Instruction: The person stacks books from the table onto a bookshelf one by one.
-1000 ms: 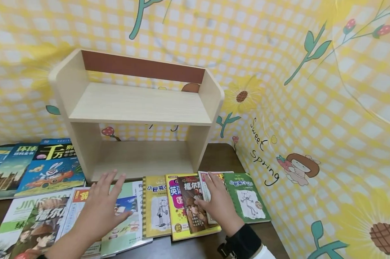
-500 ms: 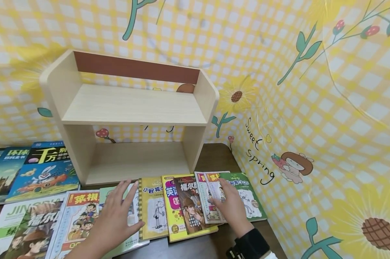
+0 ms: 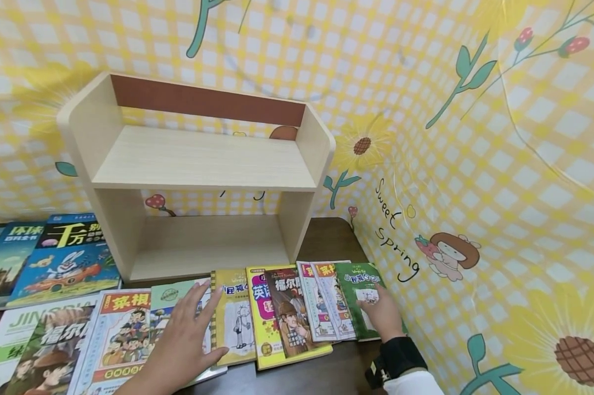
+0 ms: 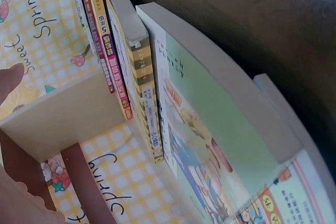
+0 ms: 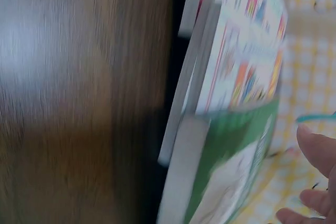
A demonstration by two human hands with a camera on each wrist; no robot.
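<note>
The left hand (image 3: 185, 343) lies flat with its fingers spread and straight, the palm resting on a pale green book (image 3: 170, 315) and the fingertips reaching onto the yellow spiral-bound book (image 3: 233, 315) just to its right; it curls round nothing. The right hand (image 3: 383, 312) rests on the lower part of a green-covered book (image 3: 358, 285), its fingers relaxed and laid on the cover rather than pinching it; the right wrist view is blurred and shows only fingertips beside that green cover (image 5: 231, 171). Between the two hands, lying overlapped on the dark wooden tabletop (image 3: 326, 241), are a bright yellow book (image 3: 259, 323), a brown detective-cover book (image 3: 292, 312) on top of it, and two thin white-and-red books (image 3: 328, 299) touching the green one. Left of the left hand lie an orange-titled cartoon book (image 3: 121, 329) and more books (image 3: 40, 334), with blue-covered ones (image 3: 64, 258) farther beyond. Just beyond both hands stands a pale wooden two-tier shelf (image 3: 198, 164), against a yellow checked backdrop (image 3: 474, 164).
</note>
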